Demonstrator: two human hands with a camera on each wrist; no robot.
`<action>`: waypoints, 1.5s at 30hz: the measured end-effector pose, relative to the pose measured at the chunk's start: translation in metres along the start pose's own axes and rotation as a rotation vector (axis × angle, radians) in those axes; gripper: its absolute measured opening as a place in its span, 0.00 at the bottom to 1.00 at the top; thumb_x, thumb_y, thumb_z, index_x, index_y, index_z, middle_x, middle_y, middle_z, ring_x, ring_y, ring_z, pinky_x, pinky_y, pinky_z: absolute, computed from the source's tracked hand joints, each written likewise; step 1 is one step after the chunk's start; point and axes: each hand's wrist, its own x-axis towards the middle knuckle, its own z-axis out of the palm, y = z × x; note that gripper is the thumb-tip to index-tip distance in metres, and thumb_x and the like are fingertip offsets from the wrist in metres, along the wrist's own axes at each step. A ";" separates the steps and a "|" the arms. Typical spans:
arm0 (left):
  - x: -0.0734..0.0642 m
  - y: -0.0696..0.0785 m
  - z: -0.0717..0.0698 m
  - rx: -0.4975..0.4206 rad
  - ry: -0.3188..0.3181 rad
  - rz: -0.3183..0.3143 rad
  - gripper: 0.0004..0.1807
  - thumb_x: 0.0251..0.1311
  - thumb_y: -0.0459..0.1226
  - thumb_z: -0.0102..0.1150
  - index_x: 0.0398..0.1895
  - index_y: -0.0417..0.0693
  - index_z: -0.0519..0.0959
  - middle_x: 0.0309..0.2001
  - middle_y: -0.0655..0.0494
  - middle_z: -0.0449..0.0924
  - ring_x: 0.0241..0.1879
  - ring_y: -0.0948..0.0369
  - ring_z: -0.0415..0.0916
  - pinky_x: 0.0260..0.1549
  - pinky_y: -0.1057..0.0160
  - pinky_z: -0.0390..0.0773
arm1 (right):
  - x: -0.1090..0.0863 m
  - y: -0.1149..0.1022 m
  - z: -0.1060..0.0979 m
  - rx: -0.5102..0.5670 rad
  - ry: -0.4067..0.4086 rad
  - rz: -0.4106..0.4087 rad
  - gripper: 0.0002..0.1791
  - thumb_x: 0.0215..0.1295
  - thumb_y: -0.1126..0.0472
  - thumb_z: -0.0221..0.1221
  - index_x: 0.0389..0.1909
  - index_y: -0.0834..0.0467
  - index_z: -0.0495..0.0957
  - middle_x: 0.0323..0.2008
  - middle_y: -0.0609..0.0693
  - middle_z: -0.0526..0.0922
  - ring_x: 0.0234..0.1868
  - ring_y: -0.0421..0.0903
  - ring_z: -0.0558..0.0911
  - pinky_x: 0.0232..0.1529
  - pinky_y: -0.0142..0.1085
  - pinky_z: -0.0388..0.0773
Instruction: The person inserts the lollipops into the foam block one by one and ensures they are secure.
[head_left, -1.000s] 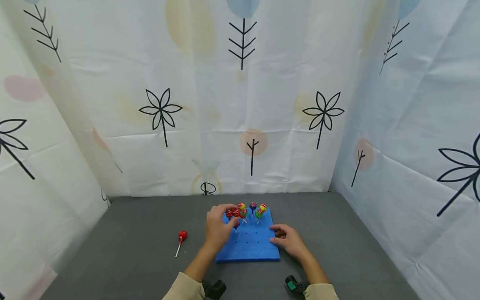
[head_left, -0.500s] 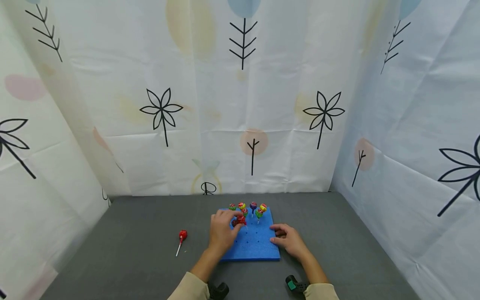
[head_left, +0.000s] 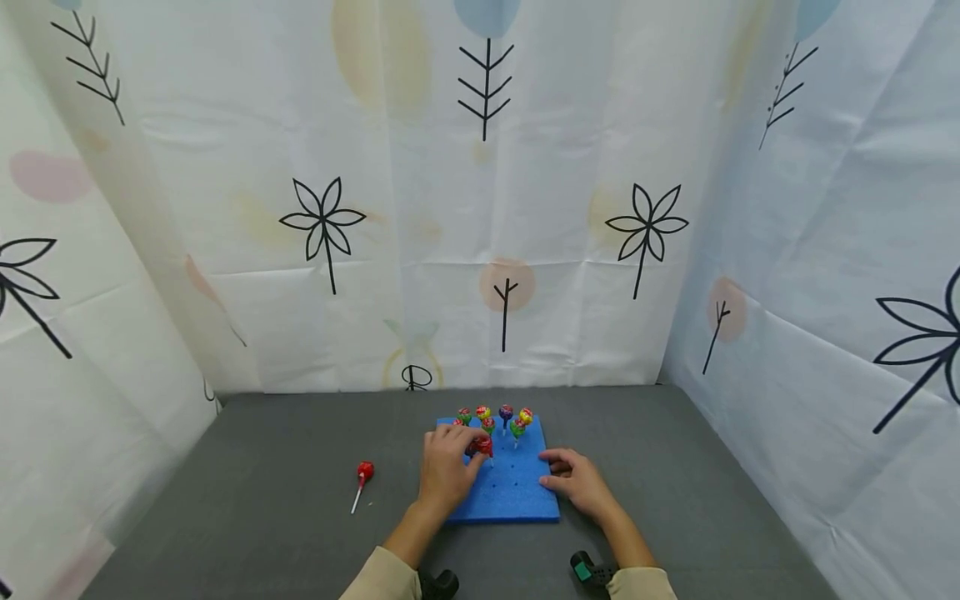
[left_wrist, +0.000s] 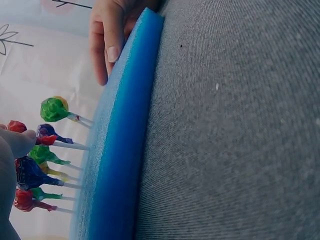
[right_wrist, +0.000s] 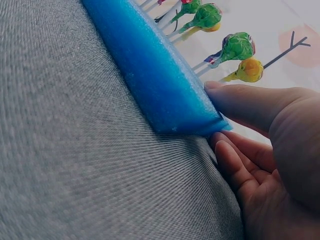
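Two hands are on my blue foam block (head_left: 504, 492): left hand (head_left: 447, 468) pinches a red lollipop (head_left: 481, 447) standing near its middle, right hand (head_left: 573, 479) rests relaxed on its right edge.

**Grey Table Carrying Foam Board and a Stray Lollipop**

A grey fabric-covered table (head_left: 262, 500) is bearing a blue foam board (head_left: 517, 496) near its front centre. A single red lollipop (head_left: 363, 473) is lying flat on the cloth, well apart to the board's left.
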 end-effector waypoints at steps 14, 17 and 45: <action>0.002 0.000 0.003 0.046 -0.093 0.015 0.15 0.46 0.42 0.77 0.38 0.58 0.83 0.37 0.61 0.82 0.41 0.58 0.70 0.38 0.57 0.64 | 0.001 0.001 0.000 -0.001 0.001 0.009 0.20 0.60 0.62 0.67 0.52 0.63 0.78 0.45 0.53 0.79 0.46 0.51 0.78 0.44 0.37 0.76; 0.002 -0.001 0.006 0.053 -0.074 0.038 0.15 0.45 0.41 0.78 0.37 0.58 0.83 0.37 0.62 0.82 0.40 0.58 0.70 0.38 0.57 0.64 | 0.001 0.000 0.000 -0.001 0.006 0.018 0.20 0.60 0.62 0.67 0.52 0.63 0.78 0.45 0.53 0.79 0.45 0.51 0.78 0.44 0.37 0.76; -0.004 -0.004 0.007 0.076 -0.123 0.090 0.17 0.47 0.44 0.76 0.42 0.59 0.83 0.41 0.62 0.80 0.46 0.57 0.70 0.41 0.55 0.64 | 0.000 -0.001 -0.001 0.003 0.001 0.024 0.20 0.60 0.61 0.67 0.52 0.63 0.78 0.45 0.53 0.80 0.46 0.51 0.78 0.44 0.38 0.76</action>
